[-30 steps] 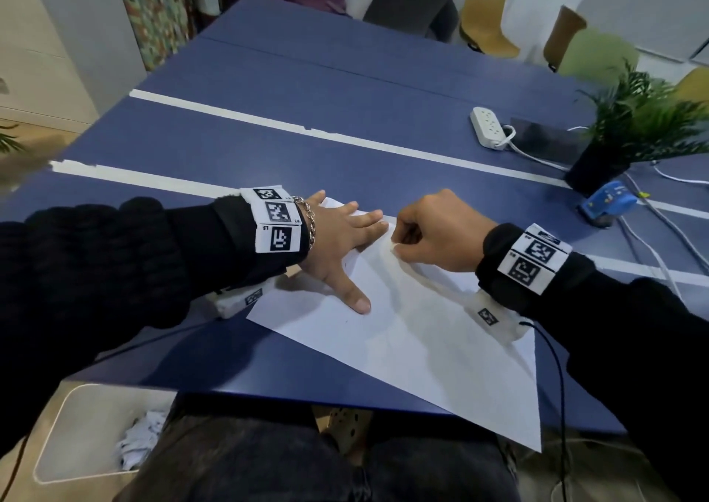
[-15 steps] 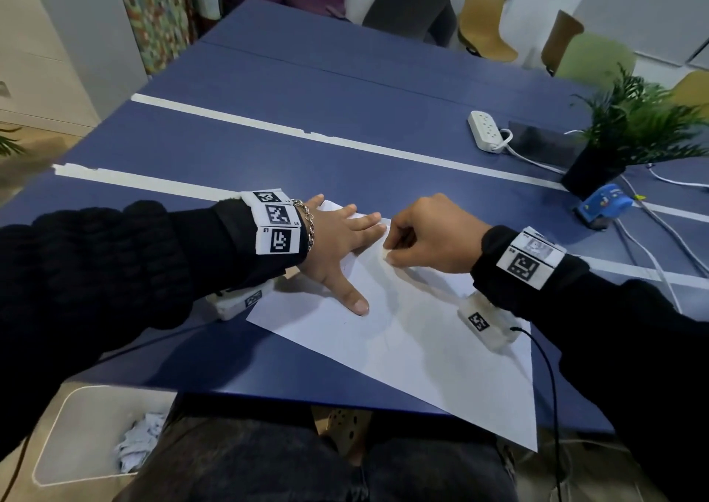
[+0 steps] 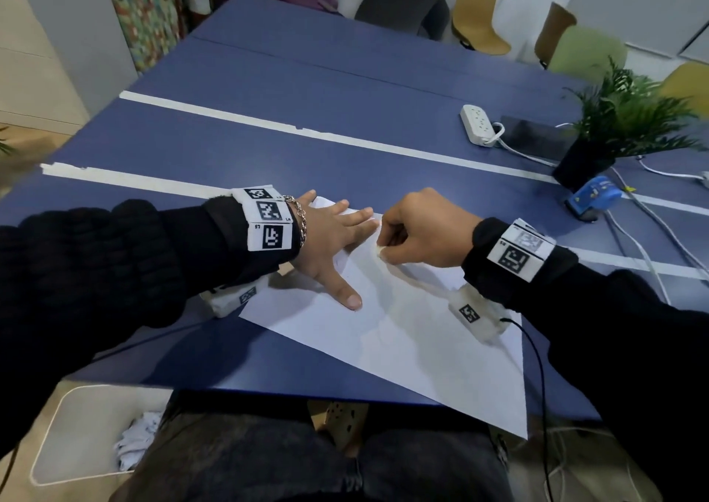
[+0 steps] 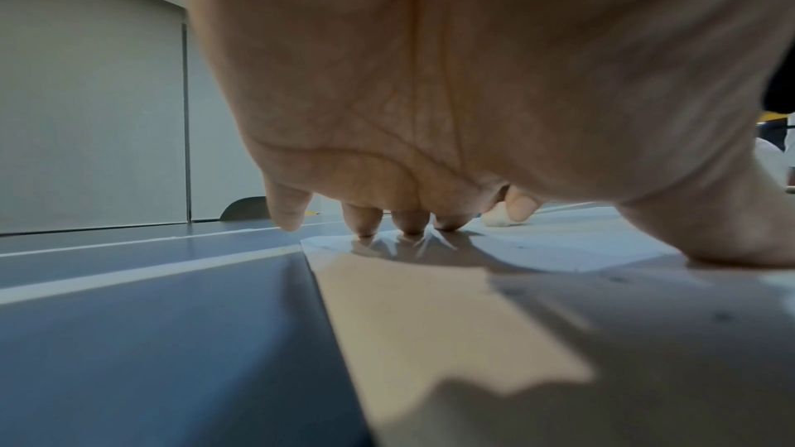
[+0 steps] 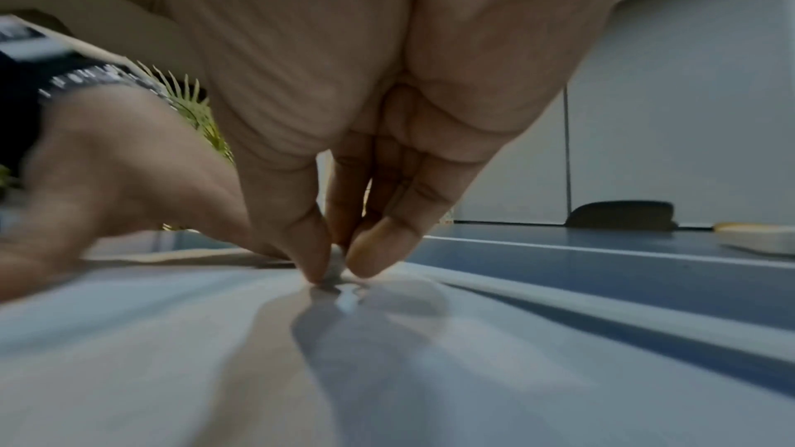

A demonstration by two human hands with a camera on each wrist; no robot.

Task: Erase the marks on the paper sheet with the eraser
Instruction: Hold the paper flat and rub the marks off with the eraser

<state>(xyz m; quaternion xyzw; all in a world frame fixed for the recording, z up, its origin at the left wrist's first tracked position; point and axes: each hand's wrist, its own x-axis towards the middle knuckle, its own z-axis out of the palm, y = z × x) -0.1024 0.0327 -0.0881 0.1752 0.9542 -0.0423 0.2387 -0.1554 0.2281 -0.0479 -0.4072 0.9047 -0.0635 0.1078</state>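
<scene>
A white paper sheet (image 3: 403, 340) lies slanted on the blue table (image 3: 307, 117), one corner hanging over the near edge. My left hand (image 3: 337, 233) lies flat on its far corner, fingers spread and fingertips (image 4: 366, 226) pressing the paper. My right hand (image 3: 418, 229) is curled just to the right and pinches a small white eraser (image 3: 380, 250) against the sheet. The eraser (image 5: 336, 267) shows between thumb and fingertips, touching the paper sheet (image 5: 215, 352). A few faint dots mark the paper sheet (image 4: 559, 301) near my left palm.
A white power strip (image 3: 477, 123), a dark phone (image 3: 537, 142), a potted plant (image 3: 614, 125) and a blue tape dispenser (image 3: 592, 196) stand at the far right with cables. White tape lines (image 3: 268, 129) cross the table. A bin with crumpled paper (image 3: 96, 436) sits below left.
My right hand has slid a little left and toward me on the sheet with the eraser. The left hand has stayed in place.
</scene>
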